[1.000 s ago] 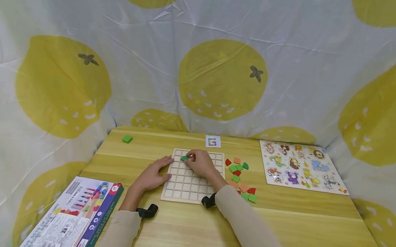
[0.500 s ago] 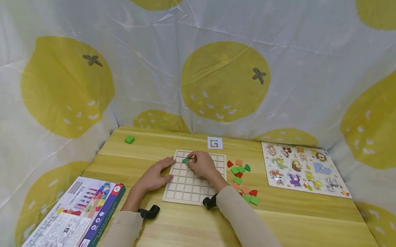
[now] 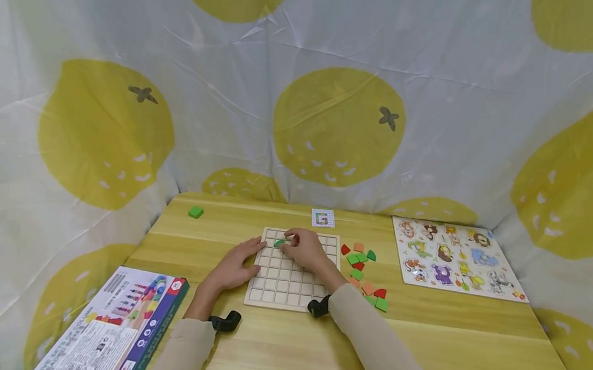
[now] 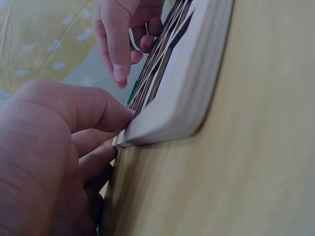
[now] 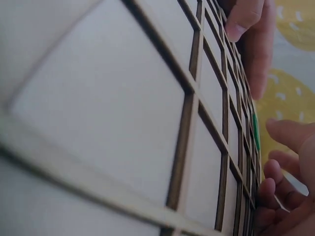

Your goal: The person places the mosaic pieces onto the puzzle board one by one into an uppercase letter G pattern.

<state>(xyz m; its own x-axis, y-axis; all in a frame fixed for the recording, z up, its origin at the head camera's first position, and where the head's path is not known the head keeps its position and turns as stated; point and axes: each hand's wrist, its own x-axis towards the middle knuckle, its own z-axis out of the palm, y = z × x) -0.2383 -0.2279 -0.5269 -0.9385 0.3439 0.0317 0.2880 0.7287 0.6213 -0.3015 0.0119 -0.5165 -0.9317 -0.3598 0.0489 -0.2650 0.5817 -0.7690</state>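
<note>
A pale wooden grid board (image 3: pixel 283 285) lies on the table, divided into small square cells. One dark green quarter-round tile (image 3: pixel 279 243) sits in its upper left part, also seen as a green sliver (image 5: pixel 256 130) in the right wrist view. My right hand (image 3: pixel 307 251) hovers over the upper board, thumb and forefinger beside that tile; a gap shows between them and it in the right wrist view. My left hand (image 3: pixel 233 268) rests along the board's left edge, with thumb and fingertips touching it. The right hand hides part of the grid.
Loose green, red and orange tiles (image 3: pixel 356 275) lie right of the board. A pattern card (image 3: pixel 323 217) is behind it, with a green block (image 3: pixel 195 212) at back left. An animal puzzle (image 3: pixel 459 258) lies right; a toy box (image 3: pixel 113 320) sits front left.
My right thumb and forefinger have come slightly away from the green tile, which stays on the board. My left hand keeps its place. The head view has shifted a little.
</note>
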